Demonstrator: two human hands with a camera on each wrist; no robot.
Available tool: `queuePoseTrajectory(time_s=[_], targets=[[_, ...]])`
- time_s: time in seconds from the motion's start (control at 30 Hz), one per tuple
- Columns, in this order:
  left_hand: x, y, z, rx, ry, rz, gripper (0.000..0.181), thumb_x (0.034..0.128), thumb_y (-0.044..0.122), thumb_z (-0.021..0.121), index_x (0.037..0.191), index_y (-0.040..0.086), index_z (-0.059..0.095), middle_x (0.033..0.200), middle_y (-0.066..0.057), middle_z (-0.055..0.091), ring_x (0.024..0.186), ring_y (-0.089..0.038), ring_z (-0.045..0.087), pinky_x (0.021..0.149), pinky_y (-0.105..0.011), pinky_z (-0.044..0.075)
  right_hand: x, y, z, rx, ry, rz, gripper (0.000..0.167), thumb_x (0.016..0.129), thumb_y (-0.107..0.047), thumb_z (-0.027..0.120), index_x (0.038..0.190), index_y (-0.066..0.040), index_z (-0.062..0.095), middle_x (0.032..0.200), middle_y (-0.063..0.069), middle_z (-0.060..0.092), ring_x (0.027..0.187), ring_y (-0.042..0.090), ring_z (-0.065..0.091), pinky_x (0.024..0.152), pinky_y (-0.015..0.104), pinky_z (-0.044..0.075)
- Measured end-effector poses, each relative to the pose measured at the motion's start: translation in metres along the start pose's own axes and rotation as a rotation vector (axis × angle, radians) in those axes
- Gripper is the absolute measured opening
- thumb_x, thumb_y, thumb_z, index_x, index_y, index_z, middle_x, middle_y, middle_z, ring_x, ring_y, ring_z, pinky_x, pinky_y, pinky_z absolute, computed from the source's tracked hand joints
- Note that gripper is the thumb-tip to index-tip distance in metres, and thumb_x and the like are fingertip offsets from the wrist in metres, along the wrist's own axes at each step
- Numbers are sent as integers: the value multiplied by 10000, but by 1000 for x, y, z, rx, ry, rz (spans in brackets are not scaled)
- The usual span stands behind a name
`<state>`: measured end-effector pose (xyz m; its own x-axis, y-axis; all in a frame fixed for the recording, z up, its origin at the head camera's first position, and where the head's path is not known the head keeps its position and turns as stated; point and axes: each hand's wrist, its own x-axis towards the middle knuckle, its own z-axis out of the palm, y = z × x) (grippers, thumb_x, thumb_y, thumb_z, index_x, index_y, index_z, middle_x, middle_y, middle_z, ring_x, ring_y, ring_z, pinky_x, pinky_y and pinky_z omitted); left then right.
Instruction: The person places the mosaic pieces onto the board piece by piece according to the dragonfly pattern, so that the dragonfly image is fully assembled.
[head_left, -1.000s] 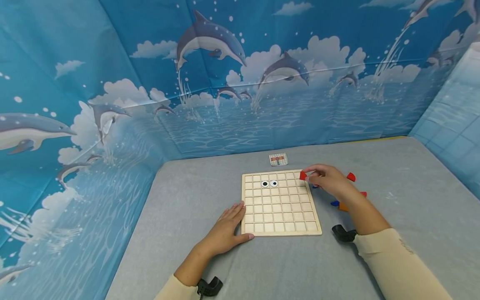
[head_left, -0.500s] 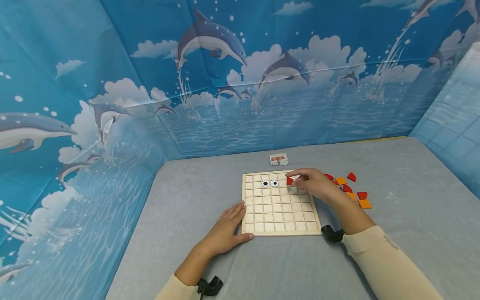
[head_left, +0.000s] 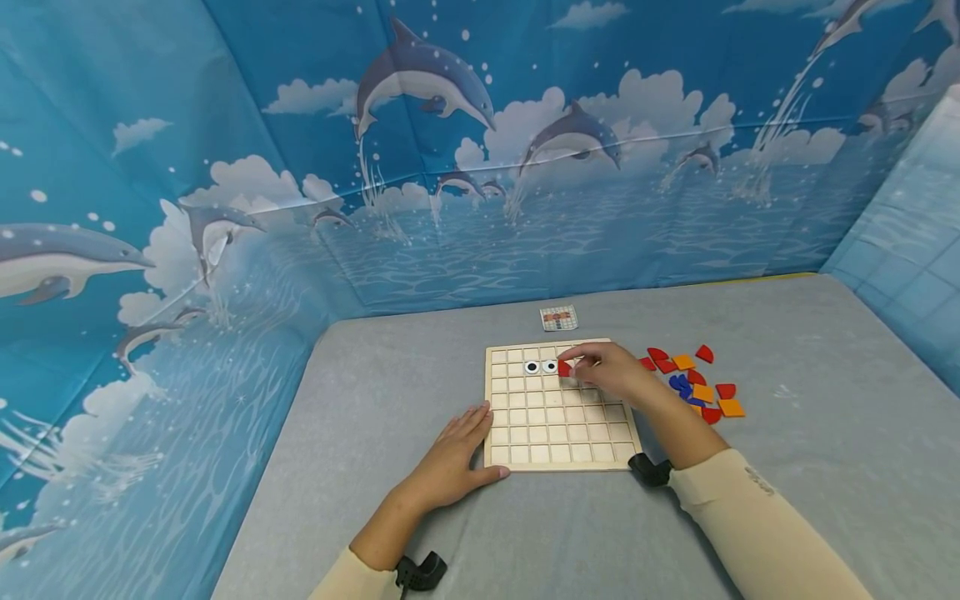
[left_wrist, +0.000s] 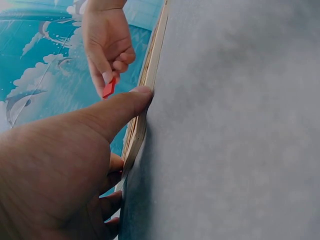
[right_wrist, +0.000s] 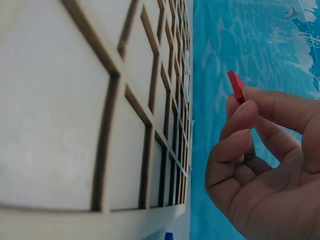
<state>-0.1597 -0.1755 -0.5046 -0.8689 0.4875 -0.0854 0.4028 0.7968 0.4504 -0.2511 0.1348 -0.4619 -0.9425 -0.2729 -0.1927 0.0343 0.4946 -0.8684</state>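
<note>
A wooden grid board (head_left: 558, 417) lies on the grey table, with two eye tiles (head_left: 532, 367) side by side in its second row. My right hand (head_left: 611, 371) pinches a small red piece (head_left: 565, 368) between thumb and fingers, just right of the second eye tile. In the right wrist view the red piece (right_wrist: 236, 86) stands off the board's surface, its far side hidden by the fingertips. My left hand (head_left: 450, 458) rests at the board's lower left corner, fingers along the left edge and thumb on the front edge, as the left wrist view also shows for the thumb (left_wrist: 135, 97).
Right of the board lies a loose group of red pieces (head_left: 726, 390), orange squares (head_left: 731, 408) and blue pieces (head_left: 679, 383). A small patterned card (head_left: 558, 318) lies behind the board. A dolphin-print curtain (head_left: 450, 233) stands behind the table.
My right hand has carried the red piece leftward across the board, from its upper right corner to beside the eye tiles. The loose pieces have come into view. My left hand has stayed put.
</note>
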Motion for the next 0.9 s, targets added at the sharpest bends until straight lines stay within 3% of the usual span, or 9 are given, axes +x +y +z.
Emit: queuePoseTrajectory(time_s=[0.5,0.9], targets=[[0,1,-1,5,-2,-3,908,931,539,668,1607,92,259,1708,-8,175,1591,-230,152,1293,-477,169,8,-3,11,-52,2,55,242,983,-143,618,1192,-54,700,933,106,652,813,237,614,716,339,507],[0,2,-1,3,-10,-10,910,930,533,673,1609,96,253,1708,-1,169,1591,-226,150,1297,-467,159,9,-3,15,-50,-15,37,222,966,-133,625,1151,-25,682,914,89,639,796,213,608,693,316,498]])
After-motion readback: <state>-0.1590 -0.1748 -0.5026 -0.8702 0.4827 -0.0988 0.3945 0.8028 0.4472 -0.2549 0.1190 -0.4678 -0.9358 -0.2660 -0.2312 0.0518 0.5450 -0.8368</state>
